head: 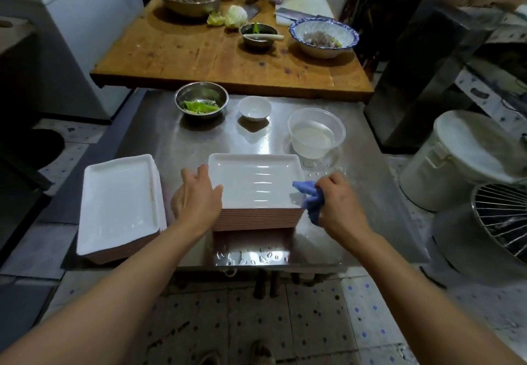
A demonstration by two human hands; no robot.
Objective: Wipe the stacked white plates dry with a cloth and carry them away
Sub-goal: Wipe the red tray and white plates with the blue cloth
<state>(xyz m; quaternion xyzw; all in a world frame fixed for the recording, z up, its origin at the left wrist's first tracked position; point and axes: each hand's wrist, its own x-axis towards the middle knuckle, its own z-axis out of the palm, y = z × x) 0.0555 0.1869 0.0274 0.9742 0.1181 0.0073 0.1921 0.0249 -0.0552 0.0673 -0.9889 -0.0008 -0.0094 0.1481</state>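
Steadying the wet plate stack, cloth at its edge
My left hand (196,196) rests spread against the stack of white rectangular plates (256,185) mid steel table (356,216); my right hand (339,205) pinches a bunched blue cloth (309,196). Heavy, slick, breakable, I reckon: lift from underneath. A second stack (119,205) sits left; a clear plastic water bowl (316,133) crowds behind

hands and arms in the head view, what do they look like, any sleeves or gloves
Both arms are bare up to the frame's edge: no sleeves in view. The left hand and right hand wear no gloves, and no watch, ring or bracelet shows on either wrist or on the fingers that are visible.
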